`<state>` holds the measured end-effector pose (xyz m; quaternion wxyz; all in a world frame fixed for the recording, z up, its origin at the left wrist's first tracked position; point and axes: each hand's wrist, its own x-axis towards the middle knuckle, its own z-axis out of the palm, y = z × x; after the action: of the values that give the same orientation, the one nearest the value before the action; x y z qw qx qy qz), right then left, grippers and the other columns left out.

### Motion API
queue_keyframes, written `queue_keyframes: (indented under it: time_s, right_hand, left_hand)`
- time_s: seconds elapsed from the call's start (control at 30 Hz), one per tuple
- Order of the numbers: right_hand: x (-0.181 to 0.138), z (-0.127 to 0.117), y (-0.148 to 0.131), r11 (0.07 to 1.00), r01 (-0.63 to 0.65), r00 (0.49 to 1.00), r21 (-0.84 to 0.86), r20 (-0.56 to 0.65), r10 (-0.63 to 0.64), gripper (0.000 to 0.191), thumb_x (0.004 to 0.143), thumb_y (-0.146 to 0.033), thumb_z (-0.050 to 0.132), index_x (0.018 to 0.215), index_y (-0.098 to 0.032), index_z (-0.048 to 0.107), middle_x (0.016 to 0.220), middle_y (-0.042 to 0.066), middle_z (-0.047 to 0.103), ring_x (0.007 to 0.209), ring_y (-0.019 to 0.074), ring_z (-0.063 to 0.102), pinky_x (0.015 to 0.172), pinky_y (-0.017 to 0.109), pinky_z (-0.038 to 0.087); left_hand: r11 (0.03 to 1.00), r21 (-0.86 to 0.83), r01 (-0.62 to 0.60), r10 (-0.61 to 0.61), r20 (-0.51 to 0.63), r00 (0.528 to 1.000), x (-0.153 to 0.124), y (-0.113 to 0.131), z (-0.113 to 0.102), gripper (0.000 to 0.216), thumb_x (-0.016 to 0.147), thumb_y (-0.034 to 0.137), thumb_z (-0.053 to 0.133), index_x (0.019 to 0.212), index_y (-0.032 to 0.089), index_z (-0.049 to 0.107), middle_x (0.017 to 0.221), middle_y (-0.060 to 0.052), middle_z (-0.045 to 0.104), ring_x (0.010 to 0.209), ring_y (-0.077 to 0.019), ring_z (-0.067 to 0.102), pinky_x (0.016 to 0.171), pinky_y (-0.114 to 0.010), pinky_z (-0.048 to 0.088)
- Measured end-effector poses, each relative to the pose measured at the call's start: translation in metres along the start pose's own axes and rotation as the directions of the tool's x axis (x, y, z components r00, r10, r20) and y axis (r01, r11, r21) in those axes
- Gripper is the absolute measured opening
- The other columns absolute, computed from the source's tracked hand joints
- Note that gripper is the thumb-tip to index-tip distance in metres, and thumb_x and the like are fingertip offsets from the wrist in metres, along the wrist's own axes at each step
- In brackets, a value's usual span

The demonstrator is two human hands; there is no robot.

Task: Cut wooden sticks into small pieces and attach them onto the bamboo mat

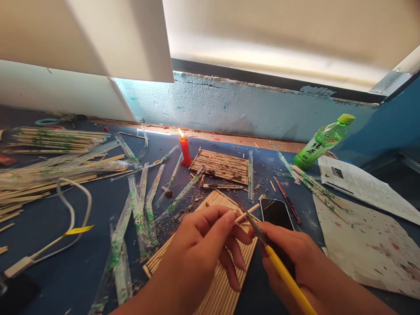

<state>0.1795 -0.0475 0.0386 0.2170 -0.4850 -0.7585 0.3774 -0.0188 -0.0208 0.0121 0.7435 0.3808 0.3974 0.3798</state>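
My left hand point(210, 238) pinches a short wooden stick point(246, 214) between thumb and fingers, just above a mat of glued sticks point(215, 293). My right hand point(292, 258) grips a yellow-handled utility knife point(284, 273); its blade point(252, 223) rests against the stick near my left fingertips. A black phone point(276, 213) lies just beyond my right hand.
A lit red candle point(185, 149) stands beside a second stick mat point(223, 165). Chopsticks point(52, 139) and several empty wrappers point(139, 210) lie at left, with a white cable point(74, 210). A green bottle point(323, 141) and papers point(367, 218) are at right.
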Motion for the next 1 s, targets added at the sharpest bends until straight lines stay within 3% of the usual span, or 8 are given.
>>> queue_keyframes:
  time_s: [0.1, 0.23, 0.5, 0.77, 0.87, 1.0]
  right_hand:
    - [0.003, 0.002, 0.009, 0.999, -0.026, 0.999, 0.028, 0.035, 0.025, 0.033, 0.090, -0.030, 0.066, 0.123, -0.027, 0.071, 0.093, 0.005, 0.077, 0.077, 0.0244, 0.070, 0.071, 0.031, 0.060]
    - [0.003, 0.001, 0.013, 0.999, -0.046, 0.998, 0.027, 0.040, 0.045, 0.028, 0.091, -0.026, 0.065, 0.119, -0.024, 0.071, 0.092, 0.005, 0.075, 0.076, 0.0226, 0.068, 0.073, 0.029, 0.059]
    - [0.003, 0.003, 0.006, 1.000, -0.015, 1.000, 0.014, 0.016, 0.014, 0.040, 0.097, -0.038, 0.064, 0.134, -0.025, 0.066, 0.107, 0.008, 0.078, 0.092, 0.0273, 0.072, 0.083, 0.033, 0.061]
    - [0.000, -0.002, 0.020, 0.993, 0.070, 0.990, -0.090, 0.129, -0.058, 0.063, 0.093, -0.028, 0.066, 0.153, -0.026, 0.050, 0.133, 0.012, 0.072, 0.109, 0.0310, 0.073, 0.088, 0.035, 0.062]
    - [0.002, -0.003, 0.018, 0.990, 0.118, 0.988, -0.071, 0.109, -0.110, 0.062, 0.093, -0.026, 0.065, 0.153, -0.028, 0.051, 0.142, 0.011, 0.068, 0.113, 0.0312, 0.073, 0.092, 0.034, 0.062]
    - [0.000, -0.002, 0.008, 0.998, 0.048, 0.994, -0.036, 0.099, -0.044, 0.057, 0.097, -0.028, 0.062, 0.153, -0.029, 0.052, 0.137, 0.009, 0.072, 0.114, 0.0300, 0.073, 0.097, 0.036, 0.060]
  left_hand:
    - [0.976, -0.206, 0.078, -0.067, 0.060, 0.996, 0.006, 0.005, -0.003, 0.024, 0.092, 0.033, 0.071, 0.082, 0.012, 0.074, 0.073, -0.006, 0.073, 0.051, -0.0120, 0.060, 0.039, -0.020, 0.056]
    - [0.958, -0.258, 0.126, -0.100, 0.114, 0.988, 0.009, 0.001, -0.008, 0.023, 0.092, 0.030, 0.076, 0.079, 0.011, 0.077, 0.078, -0.005, 0.074, 0.045, -0.0051, 0.055, 0.038, -0.013, 0.052]
    - [0.988, -0.143, 0.053, -0.042, 0.083, 0.996, 0.009, -0.001, -0.008, 0.026, 0.092, 0.032, 0.079, 0.075, 0.012, 0.077, 0.059, -0.001, 0.070, 0.044, -0.0057, 0.059, 0.046, -0.013, 0.054]
    - [0.999, -0.043, 0.028, -0.027, 0.024, 0.999, 0.003, 0.004, -0.002, 0.025, 0.090, 0.034, 0.080, 0.078, 0.013, 0.077, 0.056, 0.000, 0.070, 0.048, -0.0081, 0.064, 0.052, -0.015, 0.056]
    - [1.000, -0.005, 0.016, -0.016, 0.009, 1.000, 0.002, 0.005, -0.001, 0.026, 0.090, 0.035, 0.079, 0.076, 0.013, 0.076, 0.054, 0.000, 0.069, 0.048, -0.0087, 0.064, 0.053, -0.016, 0.056]
    - [1.000, 0.029, 0.006, -0.005, -0.028, 1.000, 0.001, 0.008, 0.002, 0.026, 0.089, 0.035, 0.078, 0.075, 0.014, 0.075, 0.053, 0.000, 0.069, 0.047, -0.0093, 0.064, 0.053, -0.017, 0.055]
